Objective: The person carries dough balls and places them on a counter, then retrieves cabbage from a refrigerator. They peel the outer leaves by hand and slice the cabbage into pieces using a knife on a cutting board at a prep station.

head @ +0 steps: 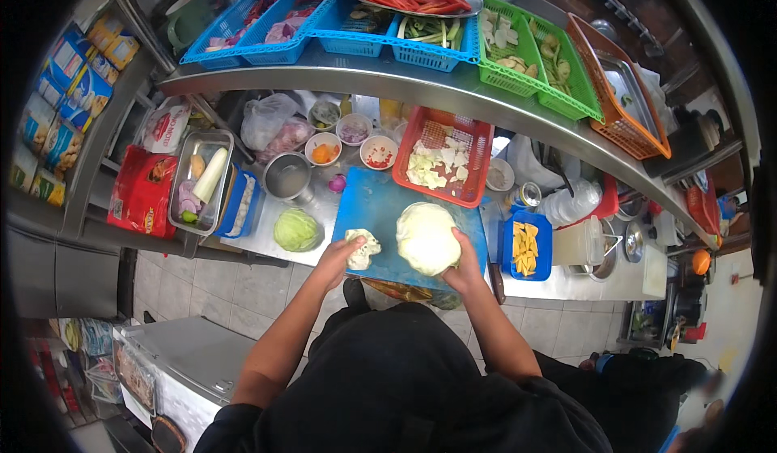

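My left hand [339,261] grips a small pale piece of cabbage leaf [362,250] with dark specks, over the left edge of the blue cutting board [370,195]. A large, pale head of cabbage [428,239] is held by my right hand [465,264] at its lower right side, above the board. A smaller green cabbage [295,230] rests on the steel counter left of the board. Cut cabbage pieces [427,165] lie in a red plastic basket [402,174] at the board's far edge. A knife with a brown handle [497,283] lies just right of the board.
Small bowls [354,129] and a steel pot [287,176] stand behind the board. A blue container [549,234] of yellow pieces is at the right, a steel tray [176,201] at the left. Baskets [358,46] of vegetables line the shelf [364,77] above. Another person [631,392] is at the lower right.
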Available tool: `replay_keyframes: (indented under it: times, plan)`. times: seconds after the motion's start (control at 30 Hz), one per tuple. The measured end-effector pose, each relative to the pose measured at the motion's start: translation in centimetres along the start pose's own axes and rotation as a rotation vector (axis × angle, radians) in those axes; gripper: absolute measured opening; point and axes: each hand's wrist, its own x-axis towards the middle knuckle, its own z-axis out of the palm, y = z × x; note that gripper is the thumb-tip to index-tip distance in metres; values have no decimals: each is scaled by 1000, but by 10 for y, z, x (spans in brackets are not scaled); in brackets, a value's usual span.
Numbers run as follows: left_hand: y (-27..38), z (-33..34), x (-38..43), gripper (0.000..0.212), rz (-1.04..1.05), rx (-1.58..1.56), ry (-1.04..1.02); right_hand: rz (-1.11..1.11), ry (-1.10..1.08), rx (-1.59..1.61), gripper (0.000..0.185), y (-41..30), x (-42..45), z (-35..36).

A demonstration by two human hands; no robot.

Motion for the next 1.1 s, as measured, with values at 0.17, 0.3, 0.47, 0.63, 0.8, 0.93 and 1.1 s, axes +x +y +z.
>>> replay_keyframes:
  times: [0.17, 0.3, 0.47, 0.63, 0.8, 0.93, 1.1]
  plan:
    - [-10, -16, 19, 45, 193, 249, 118, -66, 281, -227, 72, 37, 19, 5]
    - [-4, 10, 17, 63, 386, 749, 73, -196, 235, -703, 82, 61, 32, -24]
    - [-33, 32, 27, 70, 650, 1334, 82, -262, 167, -1013, 86, 55, 17, -20]
    - [-49, 58, 16, 60, 678, 1461, 156, -434, 200, -1248, 78, 56, 10, -37]
    - [-64, 47, 17, 51, 868, 1427, 246, -726, 370, -1559, 51, 68, -17, -14]
    - [-59, 53, 14, 42, 878, 1375, 235, -858, 354, -1636, 24, 68, -17, -23]
    - [-44, 50, 14, 30, 866, 1263, 113, -850, 165, -1602, 12, 59, -25, -1]
